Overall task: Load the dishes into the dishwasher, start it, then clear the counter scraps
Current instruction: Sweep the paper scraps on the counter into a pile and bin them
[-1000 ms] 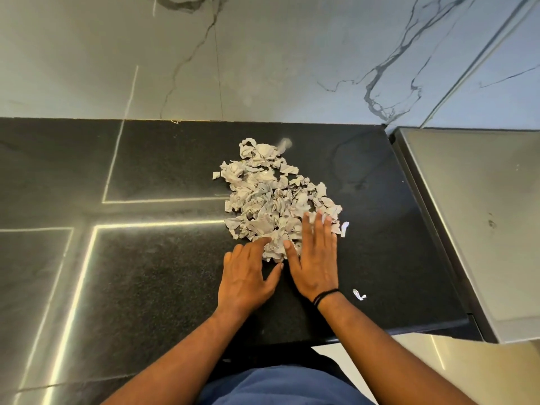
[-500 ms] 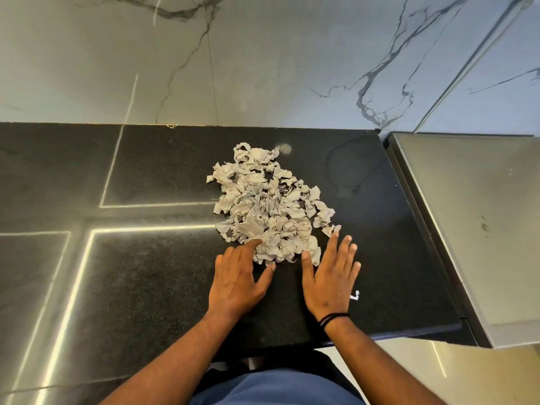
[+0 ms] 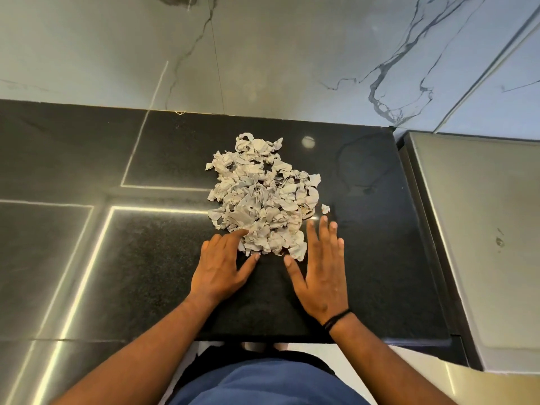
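From the head camera, a heap of torn paper scraps lies on the black counter, roughly at its middle and a little toward 12 o'clock from the hands. The left hand lies flat with fingers straight, holding nothing, its fingertips touching the heap's edge at 7 o'clock. The right hand is also flat and released, fingers spread, just beside the heap at 5 o'clock. One stray scrap sits apart at the heap's 3 o'clock. No dishes or dishwasher show here, so those steps cannot be checked; judging by the gathered heap, the scrap clearing is under way, with all the paper not yet off the counter. The counter's near edge runs at 6 o'clock close to the wrists, the marble wall closes 12 o'clock, and a steel surface borders 3 o'clock; open counter spreads toward 9 o'clock.
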The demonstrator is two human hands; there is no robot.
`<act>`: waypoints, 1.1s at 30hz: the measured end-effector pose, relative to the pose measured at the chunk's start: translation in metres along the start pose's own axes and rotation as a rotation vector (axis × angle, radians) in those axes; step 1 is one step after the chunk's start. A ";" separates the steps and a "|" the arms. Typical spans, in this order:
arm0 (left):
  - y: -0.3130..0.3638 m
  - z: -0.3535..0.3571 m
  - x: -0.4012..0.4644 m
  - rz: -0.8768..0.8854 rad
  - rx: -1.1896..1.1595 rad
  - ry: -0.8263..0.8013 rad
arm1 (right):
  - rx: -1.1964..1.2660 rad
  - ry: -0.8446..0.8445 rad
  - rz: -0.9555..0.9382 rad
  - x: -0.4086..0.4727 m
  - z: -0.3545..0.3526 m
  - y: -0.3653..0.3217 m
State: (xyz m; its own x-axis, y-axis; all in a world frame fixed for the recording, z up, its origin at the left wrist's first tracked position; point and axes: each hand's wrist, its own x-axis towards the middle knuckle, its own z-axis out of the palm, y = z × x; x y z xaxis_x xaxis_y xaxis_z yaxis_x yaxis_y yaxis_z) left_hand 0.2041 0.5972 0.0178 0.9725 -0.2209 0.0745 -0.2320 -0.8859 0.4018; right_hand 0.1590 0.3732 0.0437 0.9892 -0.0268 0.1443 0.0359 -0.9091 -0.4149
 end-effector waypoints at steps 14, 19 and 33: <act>0.004 -0.002 -0.006 -0.020 -0.067 0.186 | 0.051 -0.030 -0.123 0.111 0.022 0.003; -0.031 -0.027 0.018 -0.253 0.052 0.361 | 0.051 -0.128 -0.049 0.173 0.009 0.001; -0.095 -0.038 0.038 -0.373 0.155 0.112 | -0.139 -0.384 -0.126 0.297 0.053 -0.039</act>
State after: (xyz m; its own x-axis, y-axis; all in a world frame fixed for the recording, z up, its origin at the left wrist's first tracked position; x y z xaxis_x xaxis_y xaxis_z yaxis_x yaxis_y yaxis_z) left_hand 0.2641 0.6887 0.0175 0.9850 0.1649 0.0516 0.1443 -0.9494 0.2788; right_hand 0.4589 0.4227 0.0547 0.9605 0.2208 -0.1695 0.1664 -0.9435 -0.2864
